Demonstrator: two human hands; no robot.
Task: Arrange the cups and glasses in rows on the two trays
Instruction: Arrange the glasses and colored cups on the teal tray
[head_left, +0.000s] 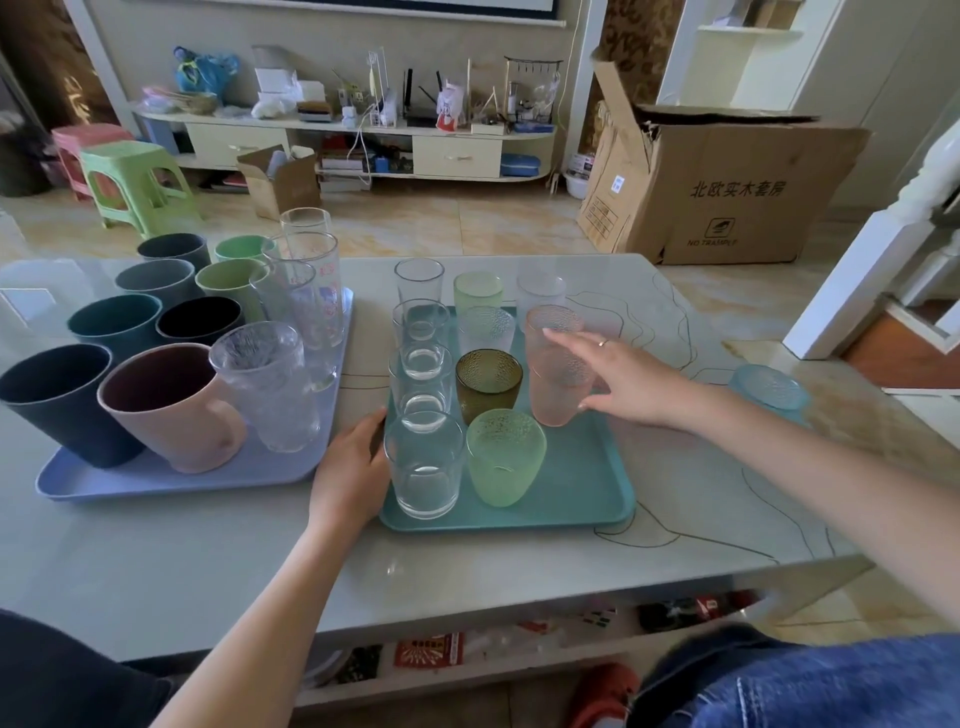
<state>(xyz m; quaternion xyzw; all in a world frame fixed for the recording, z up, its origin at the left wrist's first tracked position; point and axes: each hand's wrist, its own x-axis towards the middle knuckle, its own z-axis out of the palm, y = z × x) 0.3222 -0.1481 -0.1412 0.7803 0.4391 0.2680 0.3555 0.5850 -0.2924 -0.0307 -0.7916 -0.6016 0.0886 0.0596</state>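
Observation:
The teal tray (587, 488) holds a left column of clear glasses (423, 467) and a middle column with a light green glass (505, 457), an amber glass (488, 382) and textured ones behind. My right hand (628, 387) grips a pink textured glass (556, 369) standing on the tray's right side, with the forefinger at its rim and the thumb near its base. My left hand (353, 467) rests against the tray's left rim, beside the nearest clear glass. The lilac tray (156, 483) carries rows of coloured cups, a pink mug (166, 410) and clear tall glasses (311, 280).
A blue textured glass (771, 392) stands on the table (208, 561) to the right, off the trays. Behind the teal tray, a clear frosted glass (540, 293) stands at the back. A large cardboard box (727, 192) and plastic stools (135, 182) sit on the floor beyond.

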